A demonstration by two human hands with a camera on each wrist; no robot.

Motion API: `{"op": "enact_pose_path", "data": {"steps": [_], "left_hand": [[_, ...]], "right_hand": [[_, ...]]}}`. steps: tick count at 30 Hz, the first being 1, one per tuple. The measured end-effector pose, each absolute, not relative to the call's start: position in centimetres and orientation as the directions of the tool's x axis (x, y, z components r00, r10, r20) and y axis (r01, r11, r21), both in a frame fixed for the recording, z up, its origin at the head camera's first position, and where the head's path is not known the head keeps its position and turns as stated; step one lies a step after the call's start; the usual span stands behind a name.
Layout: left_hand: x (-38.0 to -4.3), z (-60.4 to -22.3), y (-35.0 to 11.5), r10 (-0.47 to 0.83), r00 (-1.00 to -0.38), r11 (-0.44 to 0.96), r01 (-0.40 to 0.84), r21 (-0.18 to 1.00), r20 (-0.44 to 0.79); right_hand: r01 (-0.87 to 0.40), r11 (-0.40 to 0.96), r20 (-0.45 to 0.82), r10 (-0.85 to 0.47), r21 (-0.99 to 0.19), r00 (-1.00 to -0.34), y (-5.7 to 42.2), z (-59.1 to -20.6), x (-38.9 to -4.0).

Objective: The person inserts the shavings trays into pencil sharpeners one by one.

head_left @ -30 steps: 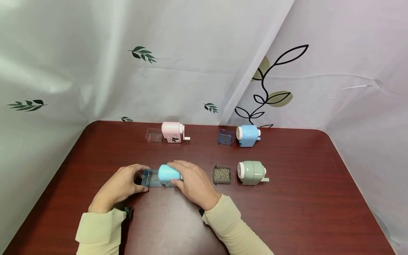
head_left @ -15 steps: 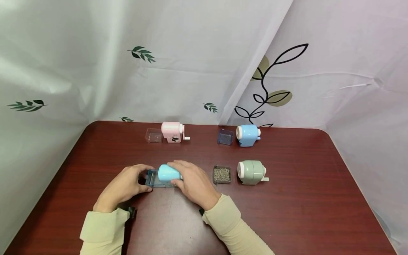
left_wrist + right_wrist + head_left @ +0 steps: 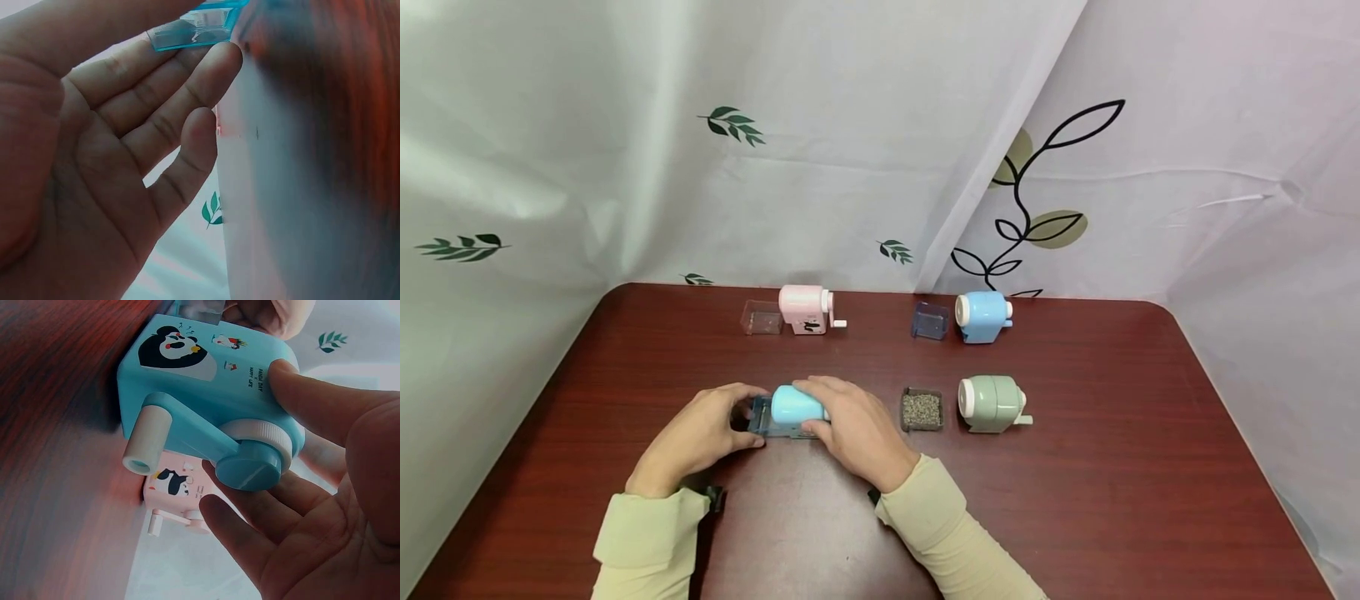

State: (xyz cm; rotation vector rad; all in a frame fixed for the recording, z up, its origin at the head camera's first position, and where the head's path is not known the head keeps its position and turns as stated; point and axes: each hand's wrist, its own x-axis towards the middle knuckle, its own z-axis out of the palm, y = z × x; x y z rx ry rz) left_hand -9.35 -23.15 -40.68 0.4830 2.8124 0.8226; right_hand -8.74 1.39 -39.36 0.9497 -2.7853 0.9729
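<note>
A light blue crank pencil sharpener [image 3: 797,405] with a panda print stands on the table, left of centre. My right hand [image 3: 859,429] grips its upper body; in the right wrist view the thumb lies on the printed side, near the sharpener's crank handle [image 3: 148,439]. My left hand [image 3: 703,433] holds a clear blue shavings drawer [image 3: 762,417] between thumb and fingers. The drawer is partly inside the sharpener's left side, its outer end still showing. In the left wrist view the drawer [image 3: 194,30] appears at the top, between thumb and fingers.
Behind stand a pink sharpener [image 3: 805,310] beside its clear drawer [image 3: 762,319], and a blue sharpener [image 3: 982,317] beside its dark blue drawer [image 3: 931,321]. To the right are a green sharpener [image 3: 991,404] and a drawer full of shavings [image 3: 921,410].
My left hand has moved right, pushing the drawer further into the light blue sharpener, so less of it shows. My right hand and the sharpener have stayed in place.
</note>
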Motion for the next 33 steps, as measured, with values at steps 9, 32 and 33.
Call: {"op": "enact_pose_path", "data": {"steps": [9,32,33], "left_hand": [[-9.5,-40.7,-22.6,0.364,-0.929,0.797,0.277,0.536,-0.062],[-9.4,-41.0,-21.7,0.378,-0.925,0.789,0.301,0.535,-0.038],[-9.4,-41.0,-21.7,0.380,-0.924,0.788,0.304,0.536,-0.034]], "right_hand": [[-0.560,0.619,0.223,-0.538,-0.550,-0.813,1.4,-39.3,-8.8],[-0.559,0.635,0.217,-0.536,-0.534,-0.816,1.4,-39.2,-8.7],[-0.556,0.640,0.213,-0.535,-0.531,-0.818,1.4,-39.2,-8.7]]}}
